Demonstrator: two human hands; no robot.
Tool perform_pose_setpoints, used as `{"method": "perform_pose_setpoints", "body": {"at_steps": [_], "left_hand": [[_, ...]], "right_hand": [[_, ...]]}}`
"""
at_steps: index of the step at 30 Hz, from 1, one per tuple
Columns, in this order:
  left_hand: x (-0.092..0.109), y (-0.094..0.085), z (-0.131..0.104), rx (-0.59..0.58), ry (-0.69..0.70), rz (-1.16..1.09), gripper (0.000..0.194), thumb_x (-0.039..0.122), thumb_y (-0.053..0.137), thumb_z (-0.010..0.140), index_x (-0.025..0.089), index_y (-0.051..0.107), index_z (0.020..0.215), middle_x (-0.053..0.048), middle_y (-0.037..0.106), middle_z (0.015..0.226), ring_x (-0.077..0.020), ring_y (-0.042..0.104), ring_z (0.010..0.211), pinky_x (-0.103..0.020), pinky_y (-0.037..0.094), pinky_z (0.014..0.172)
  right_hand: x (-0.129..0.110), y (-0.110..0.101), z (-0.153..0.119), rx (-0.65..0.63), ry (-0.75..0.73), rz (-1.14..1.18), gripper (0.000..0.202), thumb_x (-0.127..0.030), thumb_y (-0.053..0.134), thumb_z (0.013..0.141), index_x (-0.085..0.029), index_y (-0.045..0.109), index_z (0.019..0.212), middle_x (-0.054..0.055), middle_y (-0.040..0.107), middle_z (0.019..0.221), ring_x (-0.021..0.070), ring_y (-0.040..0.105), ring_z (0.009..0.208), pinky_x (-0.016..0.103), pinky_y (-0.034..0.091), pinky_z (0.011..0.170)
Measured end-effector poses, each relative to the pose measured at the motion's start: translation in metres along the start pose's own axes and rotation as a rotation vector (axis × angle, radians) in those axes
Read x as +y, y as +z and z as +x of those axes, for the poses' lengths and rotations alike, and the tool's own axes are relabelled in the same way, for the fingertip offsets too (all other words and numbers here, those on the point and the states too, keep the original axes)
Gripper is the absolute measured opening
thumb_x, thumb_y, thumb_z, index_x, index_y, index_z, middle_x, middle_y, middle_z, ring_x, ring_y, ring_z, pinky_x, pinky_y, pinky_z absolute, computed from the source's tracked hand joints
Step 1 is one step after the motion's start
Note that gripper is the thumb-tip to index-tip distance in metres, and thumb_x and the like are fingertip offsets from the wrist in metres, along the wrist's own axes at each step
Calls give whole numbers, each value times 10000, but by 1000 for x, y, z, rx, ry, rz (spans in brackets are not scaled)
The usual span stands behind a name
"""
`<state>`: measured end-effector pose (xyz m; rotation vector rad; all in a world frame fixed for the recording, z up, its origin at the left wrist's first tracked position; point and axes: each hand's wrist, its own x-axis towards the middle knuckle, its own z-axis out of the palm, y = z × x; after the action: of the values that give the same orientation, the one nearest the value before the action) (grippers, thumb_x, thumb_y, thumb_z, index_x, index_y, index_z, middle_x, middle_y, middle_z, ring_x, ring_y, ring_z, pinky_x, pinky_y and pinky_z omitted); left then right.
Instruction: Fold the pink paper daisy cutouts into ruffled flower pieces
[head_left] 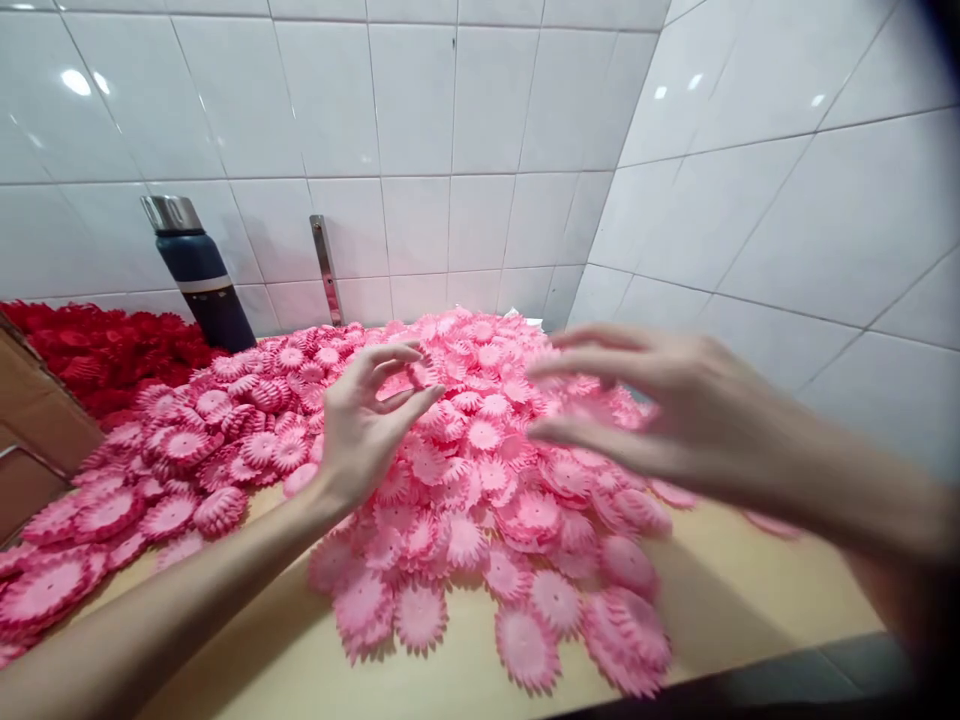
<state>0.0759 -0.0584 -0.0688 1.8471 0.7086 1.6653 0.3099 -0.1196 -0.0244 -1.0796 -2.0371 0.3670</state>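
Note:
A broad heap of pink scalloped flower discs (484,434) spreads over the pale yellow table (450,675). Above its middle, my left hand (367,415) has thumb and fingers curled around a small pink flower disc (424,370) at their tips. My right hand (637,400) hovers over the right part of the heap, blurred by motion, with its thumb and fingers spread. Nothing distinct shows between those fingers, only blurred pink behind them.
A dark blue bottle (206,285) with a silver cap leans at the back left, beside a red heap (120,355). A cardboard box (37,420) borders the left side. A metal strip (325,268) stands against the tiled wall (412,100). Another tiled wall rises at right.

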Motion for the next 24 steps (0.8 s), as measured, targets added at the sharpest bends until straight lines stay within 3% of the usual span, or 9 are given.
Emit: {"method": "perform_pose_setpoints", "body": {"at_steps": [1, 3, 5, 6, 8, 11, 15, 20, 24], "left_hand": [[-4, 5, 5, 9, 7, -1, 237, 123, 739, 759, 178, 643, 969, -48, 653, 1072, -190, 639, 1058, -314, 608, 870], [-14, 15, 13, 16, -4, -28, 253, 146, 742, 760, 176, 656, 996, -53, 663, 1062, -192, 638, 1057, -340, 600, 889], [-25, 23, 18, -9, -37, -65, 329, 169, 750, 757, 188, 655, 1071, -72, 649, 1137, -210, 617, 1112, -365, 593, 898], [-31, 26, 19, -31, -53, -81, 378, 186, 758, 753, 200, 651, 1115, -82, 639, 1182, -220, 605, 1140, -381, 587, 908], [-42, 29, 18, -55, -70, -48, 393, 229, 739, 783, 231, 654, 1167, -88, 633, 1224, -220, 593, 1163, -403, 556, 954], [-55, 29, 13, -79, -71, 19, 284, 262, 652, 866, 266, 689, 1148, -73, 647, 1215, -202, 594, 1156, -384, 532, 979], [-64, 27, 4, -54, -159, -52, 277, 245, 691, 836, 268, 709, 1112, -45, 699, 1151, -186, 640, 1088, -343, 558, 942], [-60, 26, 0, -33, -292, -104, 393, 196, 747, 776, 249, 686, 1161, -21, 729, 1152, -181, 680, 1054, -320, 567, 953], [-54, 22, 0, -70, -325, -89, 335, 172, 746, 771, 237, 723, 1099, -16, 753, 1095, -187, 735, 923, -293, 624, 845]], "right_hand": [[8, -4, 19, 27, -9, -121, 420, -372, 842, 649, -346, 731, 1054, 62, 612, 1220, 332, 586, 1008, 479, 472, 834], [24, -3, 50, 133, 26, -76, 340, -396, 813, 682, -273, 743, 991, 94, 609, 1214, 325, 543, 1090, 462, 437, 889], [38, 10, 68, 148, 57, 34, 223, -432, 669, 828, -222, 727, 877, 74, 678, 917, 221, 610, 812, 388, 476, 721], [45, 18, 72, 101, 120, 271, 230, -414, 660, 840, -190, 714, 821, 58, 656, 777, 189, 590, 706, 363, 463, 664], [58, 37, 73, 43, 141, 412, 286, -433, 630, 859, -175, 670, 741, 14, 594, 630, 141, 548, 579, 318, 448, 582], [78, 60, 68, -5, 188, 557, 303, -447, 616, 865, -172, 639, 741, 10, 601, 663, 116, 540, 551, 290, 449, 548], [96, 79, 59, -33, 254, 708, 292, -442, 603, 876, -179, 618, 748, 10, 606, 693, 105, 534, 550, 272, 436, 534], [96, 84, 50, -86, 297, 772, 248, -410, 650, 851, -180, 663, 757, 21, 641, 682, 109, 532, 561, 252, 398, 503], [91, 80, 47, -74, 293, 791, 227, -399, 669, 837, -179, 680, 781, 24, 671, 718, 108, 542, 580, 247, 408, 515]]}}
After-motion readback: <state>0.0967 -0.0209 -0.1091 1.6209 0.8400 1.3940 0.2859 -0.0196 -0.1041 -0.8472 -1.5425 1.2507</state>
